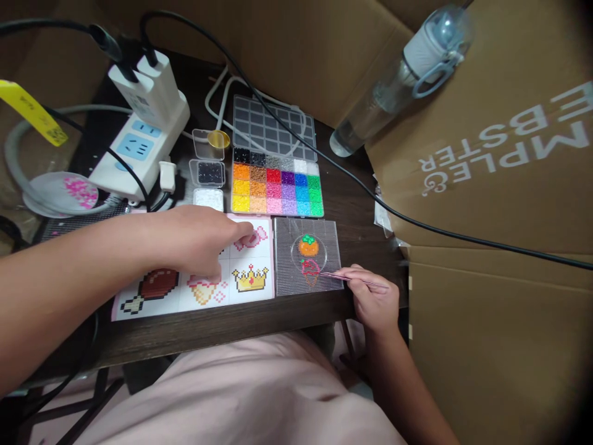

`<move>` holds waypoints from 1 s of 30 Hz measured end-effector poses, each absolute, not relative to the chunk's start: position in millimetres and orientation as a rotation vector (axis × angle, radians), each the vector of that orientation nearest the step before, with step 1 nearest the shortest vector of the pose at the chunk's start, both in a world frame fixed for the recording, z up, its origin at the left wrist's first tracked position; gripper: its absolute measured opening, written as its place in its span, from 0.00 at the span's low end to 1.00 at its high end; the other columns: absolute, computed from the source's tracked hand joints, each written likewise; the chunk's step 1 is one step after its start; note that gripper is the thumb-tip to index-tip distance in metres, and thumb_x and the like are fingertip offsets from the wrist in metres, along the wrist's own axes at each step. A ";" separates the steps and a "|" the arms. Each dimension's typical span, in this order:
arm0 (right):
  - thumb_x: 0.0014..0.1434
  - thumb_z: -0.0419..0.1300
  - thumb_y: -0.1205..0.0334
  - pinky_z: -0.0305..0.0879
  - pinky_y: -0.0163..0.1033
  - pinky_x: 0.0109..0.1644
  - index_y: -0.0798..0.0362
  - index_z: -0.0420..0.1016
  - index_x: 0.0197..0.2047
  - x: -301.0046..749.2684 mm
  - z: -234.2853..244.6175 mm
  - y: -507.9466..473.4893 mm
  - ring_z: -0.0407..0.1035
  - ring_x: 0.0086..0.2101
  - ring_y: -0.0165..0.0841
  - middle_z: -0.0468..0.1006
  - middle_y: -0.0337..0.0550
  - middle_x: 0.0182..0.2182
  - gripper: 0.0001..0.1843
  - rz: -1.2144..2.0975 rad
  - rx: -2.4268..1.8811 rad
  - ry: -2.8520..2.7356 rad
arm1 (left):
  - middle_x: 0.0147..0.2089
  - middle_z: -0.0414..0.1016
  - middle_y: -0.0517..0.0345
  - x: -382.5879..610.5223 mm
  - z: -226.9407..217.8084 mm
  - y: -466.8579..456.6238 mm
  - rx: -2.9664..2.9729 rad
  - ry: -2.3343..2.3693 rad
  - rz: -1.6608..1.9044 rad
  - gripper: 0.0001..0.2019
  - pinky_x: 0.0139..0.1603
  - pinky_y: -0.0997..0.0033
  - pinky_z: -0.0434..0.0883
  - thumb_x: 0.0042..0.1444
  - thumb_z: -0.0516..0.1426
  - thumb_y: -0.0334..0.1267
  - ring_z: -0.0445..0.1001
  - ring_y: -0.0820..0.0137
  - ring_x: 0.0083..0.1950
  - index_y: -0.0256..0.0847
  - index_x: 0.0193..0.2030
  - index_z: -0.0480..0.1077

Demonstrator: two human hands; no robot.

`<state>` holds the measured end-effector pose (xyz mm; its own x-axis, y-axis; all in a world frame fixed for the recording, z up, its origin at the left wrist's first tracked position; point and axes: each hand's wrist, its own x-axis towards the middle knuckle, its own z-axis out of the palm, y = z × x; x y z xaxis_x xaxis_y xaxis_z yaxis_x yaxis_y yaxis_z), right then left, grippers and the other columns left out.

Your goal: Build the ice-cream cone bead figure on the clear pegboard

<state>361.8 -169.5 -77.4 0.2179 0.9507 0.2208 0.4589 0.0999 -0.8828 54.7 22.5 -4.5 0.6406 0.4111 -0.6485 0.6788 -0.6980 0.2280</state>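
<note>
My left hand (204, 241) lies on the pattern sheet (194, 290), index finger stretched out onto a pink pixel picture; the other fingers are curled and hold nothing. My right hand (373, 296) pinches thin tweezers (356, 279) whose tip reaches the red bead figure (310, 271) on the clear pegboard (306, 256). An orange bead figure with a green top (308, 245) sits just above it. The sheet also shows a crown (251, 278), a meat leg (155, 287) and a cone shape.
A bead box with many coloured compartments (277, 179) stands behind the sheet, its clear lid open. Small bead tubs (209, 173), a power strip with chargers (146, 139), black cables, a water bottle (403, 74) and cardboard walls (500, 185) surround the dark table (222, 327).
</note>
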 end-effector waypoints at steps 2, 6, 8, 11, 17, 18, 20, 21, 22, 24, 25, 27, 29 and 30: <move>0.63 0.66 0.58 0.77 0.52 0.49 0.45 0.87 0.36 363.7 -79.5 -170.6 0.83 0.36 0.41 0.88 0.44 0.34 0.07 0.649 -1.521 -1.331 | 0.43 0.80 0.47 54.1 -3.2 22.0 2.412 0.843 -0.764 0.38 0.36 0.62 0.67 0.44 0.61 0.40 0.76 0.55 0.40 0.49 0.67 0.65; 0.59 0.69 0.51 0.79 0.55 0.46 0.46 0.86 0.32 371.7 -82.5 -162.1 0.83 0.35 0.45 0.87 0.47 0.32 0.10 0.643 -1.513 -1.223 | 0.47 0.80 0.46 52.6 -2.3 21.9 2.368 0.848 -0.763 0.41 0.37 0.62 0.69 0.41 0.63 0.40 0.78 0.53 0.42 0.51 0.67 0.65; 0.57 0.71 0.50 0.80 0.54 0.44 0.47 0.87 0.33 377.1 -82.2 -147.0 0.83 0.36 0.47 0.87 0.49 0.33 0.10 0.632 -1.499 -1.205 | 0.47 0.80 0.46 51.3 -1.4 22.3 2.369 0.821 -0.719 0.39 0.38 0.62 0.70 0.40 0.64 0.42 0.78 0.52 0.44 0.50 0.65 0.67; 0.56 0.71 0.51 0.81 0.51 0.43 0.48 0.87 0.36 379.2 -75.2 -108.8 0.83 0.37 0.47 0.88 0.50 0.35 0.11 0.630 -1.465 -1.230 | 0.47 0.81 0.46 49.4 1.8 22.9 2.366 0.792 -0.696 0.40 0.38 0.62 0.72 0.38 0.66 0.43 0.79 0.53 0.44 0.48 0.63 0.68; 0.61 0.66 0.50 0.79 0.45 0.49 0.47 0.88 0.37 341.8 -41.2 -20.9 0.83 0.42 0.43 0.88 0.44 0.38 0.12 0.635 -1.498 -1.438 | 0.45 0.81 0.43 47.6 4.5 22.4 2.405 0.768 -0.701 0.40 0.35 0.59 0.72 0.39 0.66 0.46 0.79 0.50 0.42 0.44 0.63 0.68; 0.62 0.65 0.52 0.78 0.45 0.48 0.47 0.88 0.37 333.1 -36.3 -9.6 0.83 0.42 0.42 0.88 0.43 0.38 0.11 0.613 -1.507 -1.483 | 0.45 0.80 0.44 47.6 4.1 22.5 2.403 0.767 -0.695 0.40 0.35 0.60 0.72 0.39 0.66 0.47 0.79 0.50 0.43 0.44 0.63 0.68; 0.62 0.64 0.54 0.78 0.44 0.49 0.46 0.88 0.36 317.2 -29.6 9.8 0.83 0.41 0.41 0.88 0.41 0.37 0.11 0.580 -1.481 -1.601 | 0.45 0.80 0.46 48.1 4.1 23.0 2.385 0.775 -0.707 0.41 0.35 0.61 0.72 0.38 0.67 0.47 0.79 0.51 0.43 0.46 0.63 0.67; 0.63 0.63 0.55 0.78 0.45 0.49 0.46 0.87 0.35 310.6 -27.8 18.2 0.83 0.40 0.41 0.88 0.40 0.36 0.11 0.571 -1.459 -1.657 | 0.45 0.80 0.46 48.7 4.6 23.3 2.373 0.783 -0.720 0.41 0.36 0.61 0.72 0.38 0.67 0.46 0.79 0.52 0.43 0.47 0.64 0.67; 0.63 0.63 0.55 0.78 0.45 0.50 0.46 0.87 0.35 304.9 -27.1 25.8 0.83 0.40 0.40 0.88 0.40 0.36 0.11 0.574 -1.439 -1.705 | 0.45 0.80 0.47 49.4 5.4 23.6 2.363 0.793 -0.736 0.41 0.37 0.61 0.72 0.38 0.67 0.45 0.79 0.52 0.43 0.47 0.64 0.67; 0.63 0.62 0.56 0.78 0.45 0.50 0.45 0.87 0.35 296.1 -28.5 38.8 0.83 0.40 0.39 0.88 0.39 0.36 0.11 0.601 -1.415 -1.741 | 0.45 0.80 0.46 50.6 7.3 24.1 2.349 0.804 -0.754 0.40 0.37 0.60 0.73 0.39 0.67 0.43 0.79 0.52 0.43 0.47 0.64 0.67; 0.63 0.61 0.56 0.78 0.44 0.50 0.45 0.87 0.35 292.8 -30.3 44.0 0.83 0.40 0.39 0.88 0.38 0.36 0.12 0.620 -1.416 -1.731 | 0.45 0.80 0.45 51.0 7.9 24.4 2.343 0.806 -0.754 0.39 0.37 0.60 0.73 0.40 0.66 0.43 0.79 0.52 0.43 0.47 0.64 0.67; 0.64 0.61 0.56 0.77 0.44 0.51 0.45 0.87 0.34 287.9 -35.3 51.5 0.83 0.41 0.38 0.88 0.37 0.36 0.12 0.635 -1.431 -1.720 | 0.45 0.80 0.44 51.2 7.9 24.8 2.333 0.807 -0.742 0.39 0.37 0.59 0.72 0.40 0.66 0.42 0.79 0.52 0.42 0.47 0.64 0.68; 0.64 0.61 0.56 0.76 0.43 0.53 0.42 0.86 0.33 284.6 -40.4 54.8 0.82 0.42 0.37 0.88 0.35 0.37 0.12 0.606 -1.457 -1.741 | 0.44 0.80 0.46 50.7 6.2 25.0 2.316 0.811 -0.736 0.40 0.37 0.60 0.72 0.39 0.66 0.41 0.78 0.53 0.42 0.48 0.64 0.68; 0.64 0.61 0.56 0.76 0.43 0.53 0.41 0.86 0.33 283.4 -42.6 55.1 0.82 0.42 0.36 0.88 0.34 0.37 0.12 0.590 -1.469 -1.756 | 0.44 0.80 0.46 50.5 5.1 25.0 2.311 0.814 -0.735 0.40 0.36 0.61 0.71 0.39 0.66 0.41 0.78 0.54 0.42 0.48 0.64 0.67</move>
<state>283.4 55.1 -42.6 -0.0510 0.9654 0.2556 0.6155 0.2319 -0.7532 50.5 25.0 5.1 0.6630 0.3689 -0.6514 0.6856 -0.6486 0.3306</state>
